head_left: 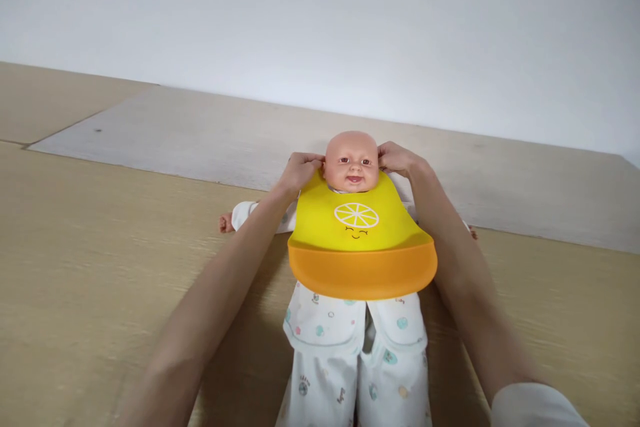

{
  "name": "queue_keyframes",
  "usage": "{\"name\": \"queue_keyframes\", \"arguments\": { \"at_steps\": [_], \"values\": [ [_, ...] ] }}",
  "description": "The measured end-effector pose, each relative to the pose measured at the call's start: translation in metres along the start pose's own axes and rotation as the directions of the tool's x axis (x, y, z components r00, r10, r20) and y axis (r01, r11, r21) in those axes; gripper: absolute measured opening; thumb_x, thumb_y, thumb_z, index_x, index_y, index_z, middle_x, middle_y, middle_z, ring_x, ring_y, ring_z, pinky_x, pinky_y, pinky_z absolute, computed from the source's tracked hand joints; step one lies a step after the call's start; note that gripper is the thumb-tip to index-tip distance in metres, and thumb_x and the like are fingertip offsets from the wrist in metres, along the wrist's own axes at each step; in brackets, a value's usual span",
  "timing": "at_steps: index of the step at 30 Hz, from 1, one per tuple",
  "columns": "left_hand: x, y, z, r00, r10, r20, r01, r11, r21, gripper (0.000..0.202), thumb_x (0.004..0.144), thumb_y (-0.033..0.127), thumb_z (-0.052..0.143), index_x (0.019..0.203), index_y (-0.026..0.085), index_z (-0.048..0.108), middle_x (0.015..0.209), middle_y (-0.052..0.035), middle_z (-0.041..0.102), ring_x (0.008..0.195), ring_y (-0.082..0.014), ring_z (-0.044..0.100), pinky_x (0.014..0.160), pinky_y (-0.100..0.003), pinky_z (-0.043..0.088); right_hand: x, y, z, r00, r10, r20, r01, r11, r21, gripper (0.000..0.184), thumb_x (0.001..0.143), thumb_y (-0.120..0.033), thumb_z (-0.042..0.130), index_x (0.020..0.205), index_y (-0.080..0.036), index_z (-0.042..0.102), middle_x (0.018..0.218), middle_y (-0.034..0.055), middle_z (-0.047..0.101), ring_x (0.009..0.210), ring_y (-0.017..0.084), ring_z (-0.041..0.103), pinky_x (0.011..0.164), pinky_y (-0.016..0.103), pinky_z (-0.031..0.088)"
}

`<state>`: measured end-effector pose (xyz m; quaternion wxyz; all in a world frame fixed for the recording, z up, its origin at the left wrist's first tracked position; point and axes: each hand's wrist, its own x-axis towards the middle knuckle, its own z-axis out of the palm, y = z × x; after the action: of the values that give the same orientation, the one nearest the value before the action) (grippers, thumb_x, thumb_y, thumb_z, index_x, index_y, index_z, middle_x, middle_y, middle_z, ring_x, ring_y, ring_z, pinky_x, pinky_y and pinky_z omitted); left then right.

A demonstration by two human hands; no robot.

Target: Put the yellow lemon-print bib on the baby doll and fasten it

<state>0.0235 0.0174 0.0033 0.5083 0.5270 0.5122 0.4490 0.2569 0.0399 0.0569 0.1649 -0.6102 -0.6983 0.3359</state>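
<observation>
A baby doll [351,160] in white printed clothes lies on its back on a wooden surface, head away from me. A yellow silicone bib [357,240] with an orange catch pocket and a lemon-slice face covers its chest. My left hand [299,170] is closed at the left side of the doll's neck, fingers curled on the bib's neck strap. My right hand [395,159] is closed at the right side of the neck, gripping the other strap end. The strap ends themselves are hidden behind the head and fingers.
The light wooden surface [90,280] spreads to both sides of the doll. A paler grey board [200,133] lies beyond the doll's head, and a plain white wall [320,20] rises behind it. The doll's small hand [226,222] sticks out at the left.
</observation>
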Motion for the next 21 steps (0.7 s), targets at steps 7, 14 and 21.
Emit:
{"name": "queue_keyframes", "arguments": {
  "at_steps": [7,14,21],
  "values": [
    [0.001,-0.006,-0.001,1.000,0.013,-0.001,-0.013,1.000,-0.005,0.015,0.069,0.023,0.059,0.072,0.014,0.071,0.070,-0.0036,0.067,0.064,-0.0139,0.059,0.060,-0.025,0.045,0.008,0.006,0.005,1.000,0.000,-0.008,-0.001,0.994,-0.107,0.017,0.075,-0.004,0.054,0.084,0.002,0.068,0.084,0.0096,0.068,0.078,0.009,0.059,0.070,0.014,0.045],
    [-0.002,-0.006,0.002,0.996,-0.084,-0.002,0.084,0.996,-0.033,0.029,0.065,0.016,0.060,0.089,0.015,0.077,0.075,-0.0019,0.072,0.064,-0.0157,0.063,0.059,-0.025,0.048,0.017,0.015,0.006,1.000,-0.014,0.012,0.015,0.989,-0.147,0.017,0.076,-0.007,0.052,0.079,0.000,0.067,0.083,0.0096,0.068,0.082,0.010,0.060,0.074,0.014,0.045],
    [-0.006,-0.006,0.005,0.994,-0.113,0.012,0.112,0.992,0.049,0.050,0.072,0.010,0.057,0.120,0.012,0.071,0.072,-0.0027,0.072,0.061,-0.0163,0.063,0.060,-0.027,0.051,0.036,0.028,0.007,0.994,-0.069,0.083,0.082,0.983,-0.163,0.011,0.060,-0.004,0.059,0.067,-0.010,0.066,0.066,0.0031,0.063,0.072,0.014,0.059,0.067,0.018,0.047]
  ]
}}
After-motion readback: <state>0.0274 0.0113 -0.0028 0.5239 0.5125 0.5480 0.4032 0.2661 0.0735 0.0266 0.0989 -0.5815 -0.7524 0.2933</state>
